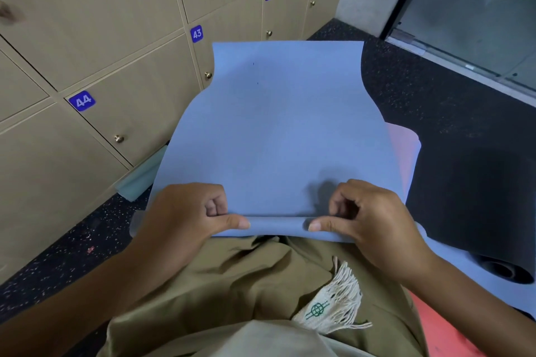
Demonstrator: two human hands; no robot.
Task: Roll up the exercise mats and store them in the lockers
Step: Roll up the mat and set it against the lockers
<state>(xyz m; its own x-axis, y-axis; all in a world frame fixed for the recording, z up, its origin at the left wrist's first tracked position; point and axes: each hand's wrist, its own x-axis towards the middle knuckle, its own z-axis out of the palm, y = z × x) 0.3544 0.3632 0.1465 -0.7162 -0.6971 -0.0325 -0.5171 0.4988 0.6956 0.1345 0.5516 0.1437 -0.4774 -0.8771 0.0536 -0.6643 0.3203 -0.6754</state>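
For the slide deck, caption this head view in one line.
Both hands, left hand and right hand, start rolling the blue exercise mat beside numbered lockers.

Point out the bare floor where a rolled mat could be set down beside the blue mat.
Bare speckled floor lies between the lockers and the left hand. More shows between the blue mat and the glass wall. Crowded at the right: a pink mat and a rolled black mat.
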